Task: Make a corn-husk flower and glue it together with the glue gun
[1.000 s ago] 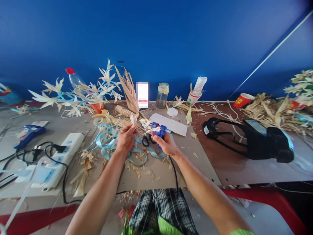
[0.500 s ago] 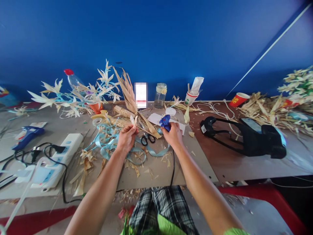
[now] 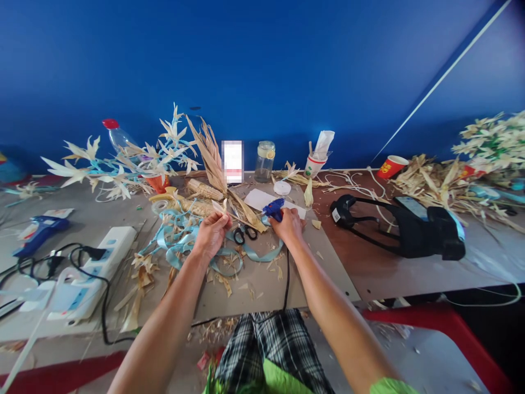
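My left hand (image 3: 210, 234) is closed in a pinch on a small dried corn-husk flower (image 3: 222, 207), held just above the table. My right hand (image 3: 289, 225) grips a blue glue gun (image 3: 273, 209), resting it on the table by a white card (image 3: 262, 198), its nozzle pointing left. The gun's black cord (image 3: 286, 273) runs back along my right forearm. Black-handled scissors (image 3: 243, 235) lie between my hands on tangled light-blue ribbon (image 3: 180, 238).
A white power strip (image 3: 92, 271) with black cables and a second blue glue gun (image 3: 36, 231) lie left. Husk flower stems (image 3: 127, 161), a glass jar (image 3: 264, 161), paper cups and dried cobs line the back. A black strapped headset (image 3: 410, 230) and husk piles (image 3: 451, 180) sit right.
My right hand has carried the glue gun away from the husk flower, to the right and back, and lowered it by the white card. My left hand has barely moved.
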`<state>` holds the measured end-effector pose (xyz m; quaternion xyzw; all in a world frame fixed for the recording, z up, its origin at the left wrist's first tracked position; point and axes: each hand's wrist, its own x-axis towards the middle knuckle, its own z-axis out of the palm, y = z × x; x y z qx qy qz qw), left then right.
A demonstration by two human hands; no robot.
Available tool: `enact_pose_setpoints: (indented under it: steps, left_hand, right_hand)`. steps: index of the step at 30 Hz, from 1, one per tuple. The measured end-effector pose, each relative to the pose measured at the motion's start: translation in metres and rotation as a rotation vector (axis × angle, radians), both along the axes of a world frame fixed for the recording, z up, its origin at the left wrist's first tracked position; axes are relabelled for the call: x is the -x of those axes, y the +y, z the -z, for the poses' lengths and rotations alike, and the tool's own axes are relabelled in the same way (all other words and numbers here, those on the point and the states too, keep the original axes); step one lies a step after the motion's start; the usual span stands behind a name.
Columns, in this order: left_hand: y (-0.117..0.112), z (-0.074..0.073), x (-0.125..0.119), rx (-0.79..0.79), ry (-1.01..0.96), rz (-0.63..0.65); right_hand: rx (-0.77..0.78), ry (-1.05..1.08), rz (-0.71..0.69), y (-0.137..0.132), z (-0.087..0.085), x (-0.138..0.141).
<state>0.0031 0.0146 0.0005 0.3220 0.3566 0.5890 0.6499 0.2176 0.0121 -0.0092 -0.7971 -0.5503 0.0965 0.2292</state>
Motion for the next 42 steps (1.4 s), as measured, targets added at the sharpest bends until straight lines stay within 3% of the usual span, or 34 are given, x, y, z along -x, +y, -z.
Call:
enact_pose_setpoints:
  steps: [12, 20, 23, 28, 33, 42]
  left_hand:
    - [0.000, 0.001, -0.001, -0.037, 0.063, 0.019]
    - [0.002, 0.004, -0.004, -0.065, 0.187, -0.100]
    - [0.004, 0.009, -0.002, -0.072, 0.216, -0.127]
    - [0.009, 0.016, 0.000, -0.126, 0.263, -0.170]
    - [0.011, 0.018, -0.001, -0.104, 0.249, -0.194]
    - [0.010, 0.015, -0.002, -0.056, 0.209, -0.175]
  right_hand:
    - [0.080, 0.005, -0.001, 0.000, -0.003, 0.001]
    - [0.082, 0.069, -0.002, 0.000, -0.003, 0.000]
    - [-0.003, 0.096, 0.044, -0.001, -0.003, -0.001]
    - [-0.279, 0.117, 0.120, 0.000, 0.000, -0.002]
    - [-0.475, 0.158, 0.009, -0.002, 0.006, 0.006]
    - [-0.574, 0.225, -0.133, -0.010, 0.001, 0.019]
